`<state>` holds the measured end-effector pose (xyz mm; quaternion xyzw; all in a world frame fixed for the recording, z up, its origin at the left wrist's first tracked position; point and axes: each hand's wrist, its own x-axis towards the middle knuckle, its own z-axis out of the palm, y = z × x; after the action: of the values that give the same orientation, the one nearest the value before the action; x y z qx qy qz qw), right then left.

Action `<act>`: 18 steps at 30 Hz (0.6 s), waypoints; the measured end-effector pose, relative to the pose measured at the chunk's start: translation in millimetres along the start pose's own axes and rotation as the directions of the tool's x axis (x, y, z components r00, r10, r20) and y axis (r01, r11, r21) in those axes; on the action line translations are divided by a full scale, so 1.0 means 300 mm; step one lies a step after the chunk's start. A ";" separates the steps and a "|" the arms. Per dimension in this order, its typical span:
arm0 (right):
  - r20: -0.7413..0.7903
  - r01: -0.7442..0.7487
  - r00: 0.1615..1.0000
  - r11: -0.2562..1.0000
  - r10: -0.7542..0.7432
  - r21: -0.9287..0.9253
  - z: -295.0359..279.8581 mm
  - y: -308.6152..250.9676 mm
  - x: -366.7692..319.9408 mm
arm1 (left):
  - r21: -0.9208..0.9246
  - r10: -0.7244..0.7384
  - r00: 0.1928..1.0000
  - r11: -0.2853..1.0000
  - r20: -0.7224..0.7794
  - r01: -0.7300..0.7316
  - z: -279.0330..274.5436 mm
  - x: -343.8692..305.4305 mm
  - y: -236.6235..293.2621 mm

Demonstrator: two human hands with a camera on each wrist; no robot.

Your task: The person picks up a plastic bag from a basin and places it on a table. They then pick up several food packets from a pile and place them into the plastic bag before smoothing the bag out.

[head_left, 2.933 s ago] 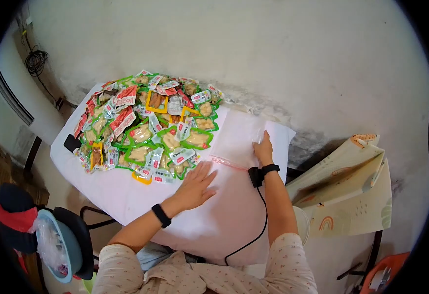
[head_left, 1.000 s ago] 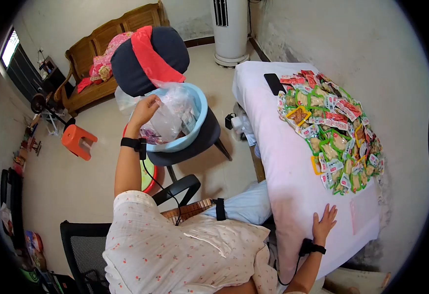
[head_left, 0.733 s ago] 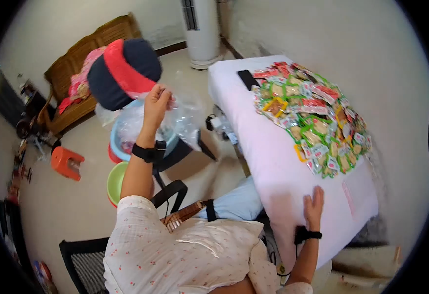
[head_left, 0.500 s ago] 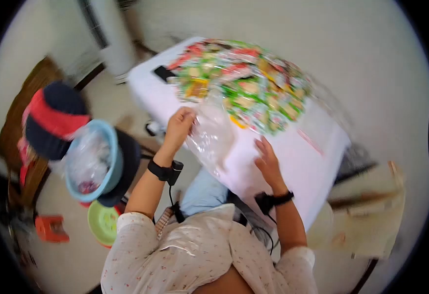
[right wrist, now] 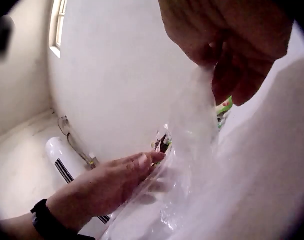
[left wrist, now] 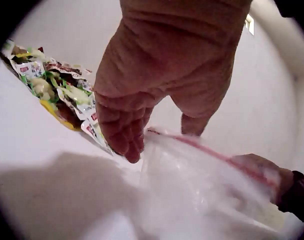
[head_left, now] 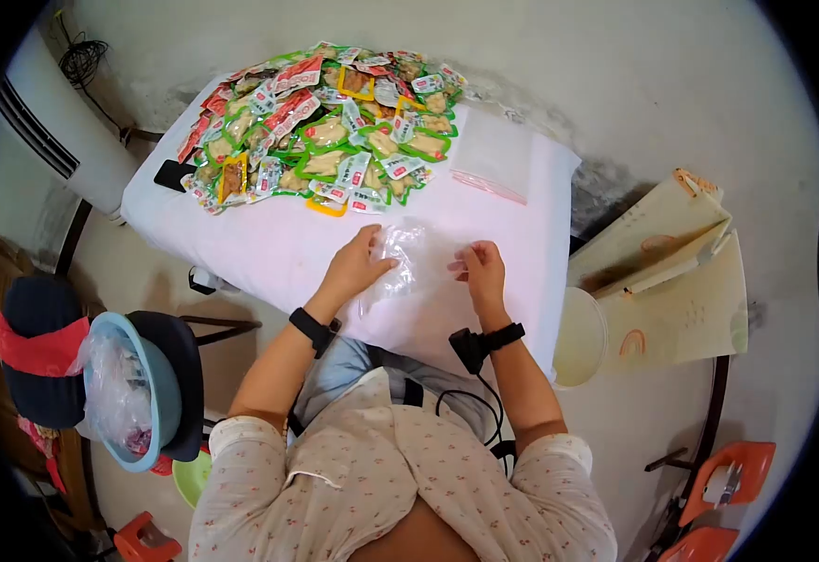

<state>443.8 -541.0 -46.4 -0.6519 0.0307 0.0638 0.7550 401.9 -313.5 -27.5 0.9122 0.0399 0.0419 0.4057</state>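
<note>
A clear plastic zip bag [head_left: 409, 260] with a pinkish-red strip along its mouth is between my two hands, over the front of the white-covered table [head_left: 241, 239]. My right hand [head_left: 486, 276] pinches the bag's right side between thumb and fingertips. On the other side, my left hand [head_left: 348, 267] touches the bag with fairly straight fingers, thumb apart from them. In the left wrist view the red strip runs from below the left thumb across to the right hand. Another clear zip bag [head_left: 492, 155] lies flat farther back on the table.
A big heap of sealed snack packs [head_left: 325, 140] covers the table's back left, with a black phone [head_left: 175, 175] beside it. Left of me, a blue basin [head_left: 161, 393] of plastic bags stands on a chair. A pale bucket [head_left: 580, 337] is to the right.
My left hand has lifted a clear bag out of the blue basin and carried it right, over the table. My right hand has left the tabletop and now pinches the bag. My view has swung back to the table.
</note>
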 end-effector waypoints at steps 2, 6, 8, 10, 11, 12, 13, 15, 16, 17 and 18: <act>-0.037 -0.020 0.999 0.999 0.021 0.026 -0.046 0.022 -0.038 | -0.052 -0.058 0.996 0.997 0.064 0.061 0.001 -0.024 0.027; -0.072 -0.009 0.997 1.000 0.010 0.009 -0.122 0.025 -0.071 | -0.038 0.070 0.996 0.997 -0.061 -0.072 -0.003 -0.036 0.077; -0.062 0.048 0.997 0.997 -0.052 -0.062 -0.141 0.037 -0.015 | 0.013 0.186 0.974 0.982 -0.128 -0.186 -0.003 -0.007 0.084; 0.070 0.225 0.974 0.952 -0.215 -0.207 -0.146 0.020 0.041 | -0.021 0.240 0.964 0.970 -0.113 -0.243 -0.015 -0.001 0.104; 0.084 0.302 0.952 0.856 -0.295 -0.419 -0.118 0.000 0.053 | -0.020 0.243 0.963 0.969 -0.114 -0.247 -0.015 0.005 0.104; 0.082 0.305 0.951 0.856 -0.298 -0.419 -0.099 -0.029 0.067 | 0.028 0.346 0.932 0.938 -0.111 -0.346 -0.015 0.013 0.103; 0.165 0.256 0.967 0.768 -0.196 -0.588 -0.082 -0.060 0.079 | 0.077 0.446 0.889 0.895 -0.102 -0.440 -0.016 0.019 0.100; 0.158 0.150 0.985 0.797 -0.070 -0.585 -0.060 -0.064 0.101 | 0.118 0.559 0.826 0.827 -0.071 -0.550 -0.038 0.014 0.091; 0.160 0.150 0.985 0.797 -0.069 -0.585 -0.070 -0.046 0.120 | 0.145 0.654 0.756 0.752 -0.032 -0.644 -0.046 0.003 0.081; 0.050 0.083 0.997 0.838 -0.067 -0.539 -0.095 -0.027 0.143 | 0.144 0.650 0.759 0.755 -0.033 -0.640 -0.055 -0.014 0.066; -0.059 0.021 0.997 0.875 -0.057 -0.483 -0.121 -0.013 0.160 | 0.164 0.692 0.722 0.711 0.008 -0.684 -0.066 -0.033 0.045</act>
<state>493.1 -574.6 -54.1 -0.8215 0.0277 0.0308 0.5687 390.4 -309.0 -4.7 0.8887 -0.2882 0.2109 0.2876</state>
